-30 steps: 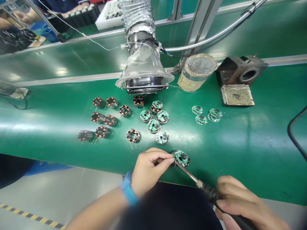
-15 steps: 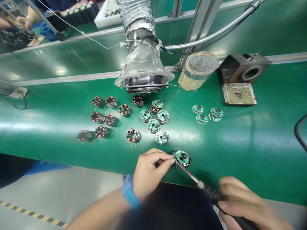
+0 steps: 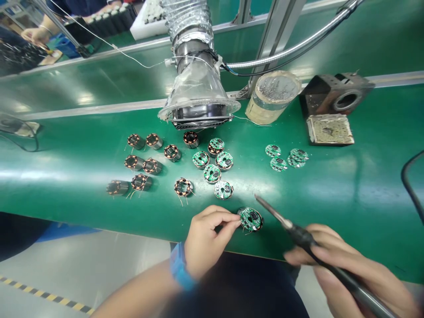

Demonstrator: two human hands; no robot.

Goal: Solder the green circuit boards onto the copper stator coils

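My left hand (image 3: 207, 238) pinches the left edge of a round motor stator topped with a green circuit board (image 3: 251, 219), which rests on the green table (image 3: 347, 198) near its front edge. My right hand (image 3: 351, 269) grips a soldering iron (image 3: 298, 234); its tip is lifted and points up-left, above and to the right of the board, not touching it. A blue band circles my left wrist.
Several copper-wound stators (image 3: 145, 165) and board-topped stators (image 3: 213, 163) lie mid-table, with loose green boards (image 3: 285, 158) to the right. Behind stand a fume extractor hood (image 3: 198, 97), a tape-wrapped can (image 3: 273, 97), an iron stand (image 3: 338, 95) and a sponge tray (image 3: 329, 129). Another person's hands (image 3: 33, 33) work at far left.
The soldering iron tip has lifted off the board's edge and swung up and to the right. My right hand rose with it. My left hand keeps its pinch.
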